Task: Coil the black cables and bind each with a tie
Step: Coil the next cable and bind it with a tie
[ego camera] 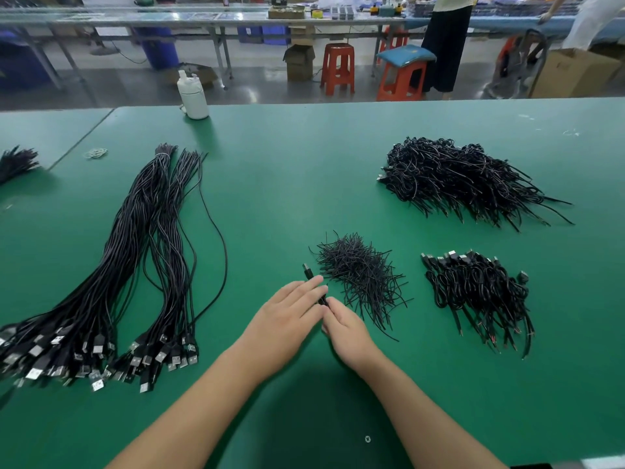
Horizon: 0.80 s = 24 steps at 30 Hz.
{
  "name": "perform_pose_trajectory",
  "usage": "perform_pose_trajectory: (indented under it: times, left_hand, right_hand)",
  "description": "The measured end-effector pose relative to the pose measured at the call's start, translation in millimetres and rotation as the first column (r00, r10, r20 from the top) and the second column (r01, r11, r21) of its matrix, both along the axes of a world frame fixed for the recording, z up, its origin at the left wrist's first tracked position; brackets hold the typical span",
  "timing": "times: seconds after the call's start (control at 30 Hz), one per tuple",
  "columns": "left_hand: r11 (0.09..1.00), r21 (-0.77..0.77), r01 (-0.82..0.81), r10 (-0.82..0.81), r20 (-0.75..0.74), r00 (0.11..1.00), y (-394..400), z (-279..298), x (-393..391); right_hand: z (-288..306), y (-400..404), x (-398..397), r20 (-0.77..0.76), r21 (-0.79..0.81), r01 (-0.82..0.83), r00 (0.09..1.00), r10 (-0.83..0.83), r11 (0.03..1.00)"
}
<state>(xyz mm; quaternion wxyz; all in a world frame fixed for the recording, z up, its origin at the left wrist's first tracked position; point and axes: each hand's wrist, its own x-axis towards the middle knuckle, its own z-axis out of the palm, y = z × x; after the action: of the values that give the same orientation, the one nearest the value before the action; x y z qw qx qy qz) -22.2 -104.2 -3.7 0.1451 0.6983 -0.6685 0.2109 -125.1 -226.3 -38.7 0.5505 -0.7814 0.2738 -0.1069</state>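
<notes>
Green matting covers the table [304, 164] you are working at, with a factory floor of long benches, red stools [337, 67] and cardboard boxes beyond its far edge. Your left hand [287, 313] lies near the middle of the near edge with its fingers straight and close together, laid over a black cable [308, 272] whose USB plug sticks out just past the fingertips. Your right hand [345, 328] meets it from the right, its fingers curled in; its grip seems to pinch the same cable, though what the fingertips hold is hidden. Just beyond the right hand sits a heap of short black ties [362, 272]. Toward the left edge lie two long bundles of uncoiled cables [145, 252], their plugs fanned out at the near end; one loose cable [220, 245] curves along their right side. Toward the right edge a small pile of coiled cables [480, 292] rests near you, and a bigger pile [456, 177] lies farther back. A white bottle [192, 96] stands at the far edge, rubber bands [95, 153] near it.
</notes>
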Motion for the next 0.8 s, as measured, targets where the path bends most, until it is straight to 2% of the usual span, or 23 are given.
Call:
perform_pose_trajectory:
  times: [0.13,0.27,0.37,0.53,0.6,0.7,0.8]
  left_hand:
    - [0.999,0.039,0.011,-0.008,-0.070,0.998,-5,2,2]
    - [0.997,0.029,-0.068,0.072,-0.153,0.986,-8,2,0]
    - [0.987,0.025,-0.160,0.160,-0.301,0.940,-12,3,-4]
    - [0.948,0.065,-0.311,0.290,-0.577,0.764,-18,2,-11]
    - [0.928,0.093,-0.360,0.330,-0.653,0.682,-20,1,-12]
    - [0.896,0.174,-0.409,0.399,-0.721,0.567,-20,1,-14]
    - [0.847,0.303,-0.436,0.477,-0.796,0.374,-18,3,-11]
  right_hand:
    - [4,-2,-1,0.030,0.161,-0.028,0.999,0.023,0.987]
    - [10,-2,-3,0.036,0.185,-0.038,0.999,0.032,0.982]
    - [13,-2,-5,0.050,0.170,-0.052,0.998,0.044,0.984]
    - [10,0,-6,0.042,0.142,-0.052,0.998,0.046,0.989]
    - [7,2,-6,0.020,0.079,-0.039,0.999,0.037,0.996]
    - [2,8,-7,-0.056,-0.147,-0.042,0.998,0.034,0.988]
    - [-3,16,-9,-0.094,-0.399,-0.052,0.995,0.015,0.915]
